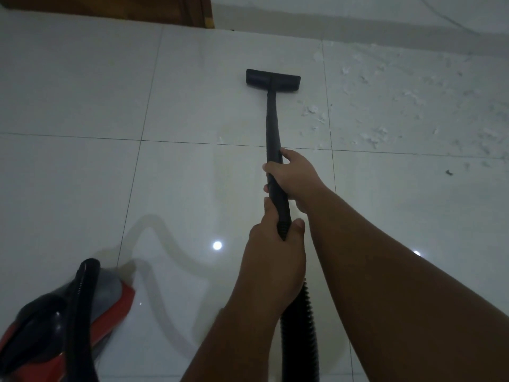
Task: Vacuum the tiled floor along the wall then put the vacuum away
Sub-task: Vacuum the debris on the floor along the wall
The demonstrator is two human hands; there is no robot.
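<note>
White and glossy, the tiled floor (82, 175) fills the head view, with two bright light spots reflected in it. A black vacuum tube (272, 119) runs from the near middle out to a flat black nozzle (272, 77), which rests on the floor at the far middle, short of the wall (358, 12).

The right hand (293, 176) grips the tube farther along. Its fingers curl round from the right, and only their tips show on the left side. The left hand (275, 252) grips nearer, where the tube meets the ribbed hose (298, 326). Its thumb lies on the right of the joint and its fingers wrap underneath, mostly hidden. The hose drops behind the left forearm and is cut off at the bottom edge.

At the near left stands the red and black vacuum body (110, 307), partly cut off by the corner, with another stretch of hose arching over it. White scraps (311, 110) lie scattered just right of the tube and out to the far right; their material is hard to tell. Dark wood (110, 6), a door or its frame, is cropped at the far left.
</note>
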